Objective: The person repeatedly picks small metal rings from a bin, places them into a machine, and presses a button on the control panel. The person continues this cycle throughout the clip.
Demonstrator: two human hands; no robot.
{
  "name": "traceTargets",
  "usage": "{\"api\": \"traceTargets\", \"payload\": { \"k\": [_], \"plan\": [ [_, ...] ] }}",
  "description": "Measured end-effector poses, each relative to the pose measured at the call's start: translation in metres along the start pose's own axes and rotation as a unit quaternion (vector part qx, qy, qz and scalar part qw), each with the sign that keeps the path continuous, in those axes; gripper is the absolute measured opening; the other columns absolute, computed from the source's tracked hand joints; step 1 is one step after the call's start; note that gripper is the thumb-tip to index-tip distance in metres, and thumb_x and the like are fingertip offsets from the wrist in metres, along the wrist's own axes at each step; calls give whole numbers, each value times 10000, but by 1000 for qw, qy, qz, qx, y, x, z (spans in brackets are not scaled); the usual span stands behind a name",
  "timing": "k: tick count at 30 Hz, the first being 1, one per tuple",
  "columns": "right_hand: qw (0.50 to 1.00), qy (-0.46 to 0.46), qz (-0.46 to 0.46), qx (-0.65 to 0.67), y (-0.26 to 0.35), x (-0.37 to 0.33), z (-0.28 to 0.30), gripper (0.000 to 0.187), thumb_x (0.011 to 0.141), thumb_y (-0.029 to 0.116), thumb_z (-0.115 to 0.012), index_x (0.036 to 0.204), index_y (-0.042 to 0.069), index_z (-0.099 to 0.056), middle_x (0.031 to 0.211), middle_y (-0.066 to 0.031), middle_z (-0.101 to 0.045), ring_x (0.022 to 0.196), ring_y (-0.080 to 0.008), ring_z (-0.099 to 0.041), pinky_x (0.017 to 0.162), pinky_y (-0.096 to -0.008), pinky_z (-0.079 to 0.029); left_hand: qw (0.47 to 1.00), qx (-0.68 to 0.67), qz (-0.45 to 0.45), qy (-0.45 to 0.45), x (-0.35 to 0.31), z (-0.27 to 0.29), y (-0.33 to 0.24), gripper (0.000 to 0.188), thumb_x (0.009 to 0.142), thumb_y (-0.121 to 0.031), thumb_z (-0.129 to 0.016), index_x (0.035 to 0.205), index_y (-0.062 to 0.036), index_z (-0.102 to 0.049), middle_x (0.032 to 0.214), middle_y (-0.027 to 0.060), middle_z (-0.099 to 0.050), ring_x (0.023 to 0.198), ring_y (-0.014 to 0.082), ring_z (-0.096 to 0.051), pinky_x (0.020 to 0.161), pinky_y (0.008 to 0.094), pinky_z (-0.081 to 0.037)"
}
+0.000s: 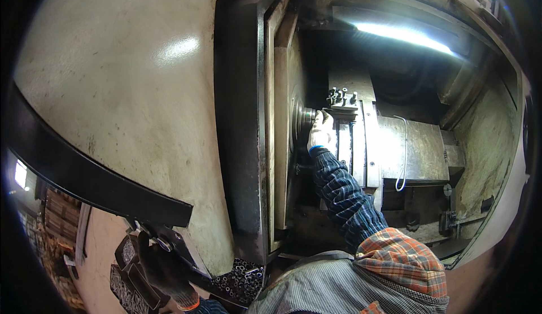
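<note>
My right hand (pixel 320 130), in a whitish glove with a blue cuff edge, reaches into a lathe. Its fingers are closed at the front of the round metal spindle nose (pixel 308 116); whatever they grip is hidden. Just beyond and to the right of it stands the tool post (pixel 342 100), with several upright bolts. My left hand (pixel 164 270), in a dark glove, is low at the left, beside a panel with round knobs (pixel 164 244). Its fingers stretch up toward the panel, in shadow, with nothing visible in them.
Under my left hand are dark bins (pixel 134 283) of slender metal parts. A tray of small metal rings (pixel 241 280) lies below the machine's door frame (pixel 241 127). A bright lamp (pixel 403 34) lights the inside; a white bent hose (pixel 404 156) hangs over the slide (pixel 420 150).
</note>
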State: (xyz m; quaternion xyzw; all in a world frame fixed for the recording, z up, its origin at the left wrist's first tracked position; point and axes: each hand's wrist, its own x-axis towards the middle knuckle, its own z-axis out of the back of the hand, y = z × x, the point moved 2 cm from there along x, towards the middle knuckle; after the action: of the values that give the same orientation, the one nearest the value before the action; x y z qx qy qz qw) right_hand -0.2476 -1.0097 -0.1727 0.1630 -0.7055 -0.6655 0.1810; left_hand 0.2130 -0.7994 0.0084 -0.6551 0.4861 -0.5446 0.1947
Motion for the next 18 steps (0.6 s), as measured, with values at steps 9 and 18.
{"api": "traceTargets", "payload": {
  "k": [9,18],
  "plan": [
    [988,-58,-69,128,-18,9,-1,410,1025,353,-494,1209,-5,-571,1064,-112,-661,948,-203,-618,888,-325,-486,996,17,-5,-91,-7,22,10,503,998,-144,-380,1447,83,-364,1406,263,-471,1253,338,-499,1096,460,-378],
    [997,-52,28,52,-15,11,-11,401,1007,307,-534,1269,3,-520,1209,-182,-611,1123,-281,-575,1004,-361,-425,965,207,-27,-162,-19,19,10,511,1003,-160,-393,1431,120,-368,1412,253,-477,1252,274,-510,1092,387,-390]
  ]
}}
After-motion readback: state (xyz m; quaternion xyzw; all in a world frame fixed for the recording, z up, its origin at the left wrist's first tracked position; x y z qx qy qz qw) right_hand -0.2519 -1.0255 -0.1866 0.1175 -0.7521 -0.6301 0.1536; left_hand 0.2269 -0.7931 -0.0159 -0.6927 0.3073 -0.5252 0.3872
